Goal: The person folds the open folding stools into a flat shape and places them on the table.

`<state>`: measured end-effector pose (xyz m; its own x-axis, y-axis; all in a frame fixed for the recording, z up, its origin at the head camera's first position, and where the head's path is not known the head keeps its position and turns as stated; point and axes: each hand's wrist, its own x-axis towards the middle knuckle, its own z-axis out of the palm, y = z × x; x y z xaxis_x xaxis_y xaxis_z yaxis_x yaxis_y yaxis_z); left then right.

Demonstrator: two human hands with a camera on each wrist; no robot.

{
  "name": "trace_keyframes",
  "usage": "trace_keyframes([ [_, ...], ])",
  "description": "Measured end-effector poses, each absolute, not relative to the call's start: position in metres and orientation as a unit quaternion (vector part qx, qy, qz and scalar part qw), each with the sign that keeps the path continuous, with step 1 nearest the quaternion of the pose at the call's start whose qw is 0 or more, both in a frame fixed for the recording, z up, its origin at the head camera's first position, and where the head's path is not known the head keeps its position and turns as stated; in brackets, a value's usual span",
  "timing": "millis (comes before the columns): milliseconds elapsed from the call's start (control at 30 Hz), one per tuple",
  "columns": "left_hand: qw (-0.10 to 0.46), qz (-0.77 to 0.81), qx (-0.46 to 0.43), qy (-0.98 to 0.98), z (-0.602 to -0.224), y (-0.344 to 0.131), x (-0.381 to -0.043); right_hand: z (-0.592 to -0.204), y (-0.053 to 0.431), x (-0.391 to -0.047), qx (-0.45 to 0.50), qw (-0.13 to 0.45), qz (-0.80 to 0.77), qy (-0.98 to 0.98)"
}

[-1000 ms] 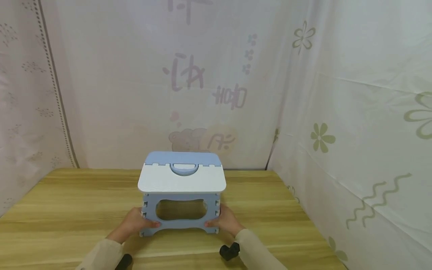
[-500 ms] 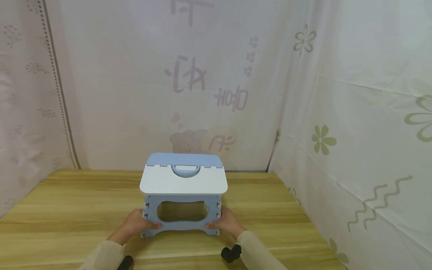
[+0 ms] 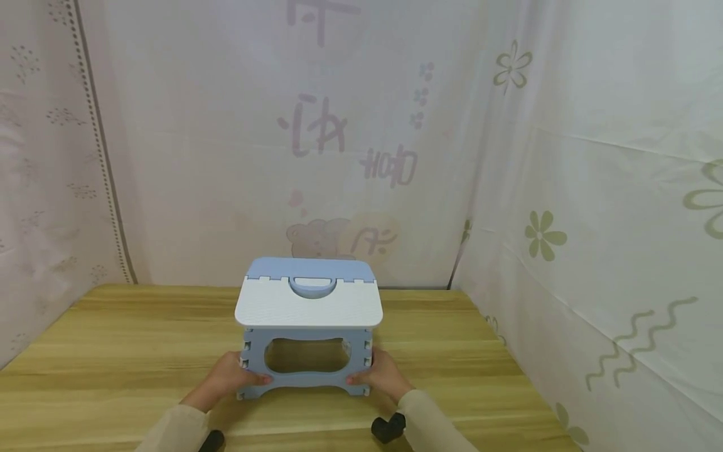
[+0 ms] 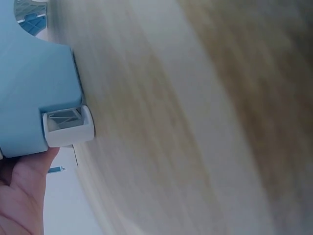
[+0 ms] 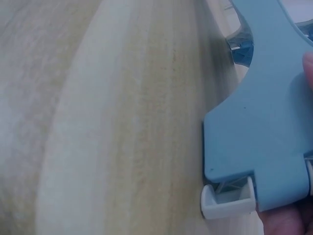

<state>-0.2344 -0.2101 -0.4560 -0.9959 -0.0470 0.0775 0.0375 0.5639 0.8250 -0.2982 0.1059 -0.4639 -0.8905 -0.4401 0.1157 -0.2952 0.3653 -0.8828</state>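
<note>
A folding step stool with a white and light blue top stands unfolded and upright on the wooden table. Its blue front leg panel has a wide oval opening, and a carry handle is set into the top. My left hand grips the left side of the legs, thumb across the front panel. On the opposite side my right hand holds the legs the same way. Most fingers are hidden behind the sides. Both wrist views show the blue leg panel with its white foot end close over the tabletop.
The wooden table reaches back to a patterned white curtain, and another curtain runs along the right. A black piece sits by the right sleeve, another black piece by the left sleeve.
The head view has shifted slightly, so everything sits a little lower and farther right. Both hands keep their hold on the stool, which stays in place on the table.
</note>
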Motion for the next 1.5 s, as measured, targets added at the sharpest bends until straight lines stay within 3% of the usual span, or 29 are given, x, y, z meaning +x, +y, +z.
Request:
trace_keyframes([
  [1500,0.032,-0.464,0.000,-0.885,-0.4572,-0.2130,-0.2361,-0.4640,0.1081,-0.2994,-0.217,0.107,-0.542,0.804],
])
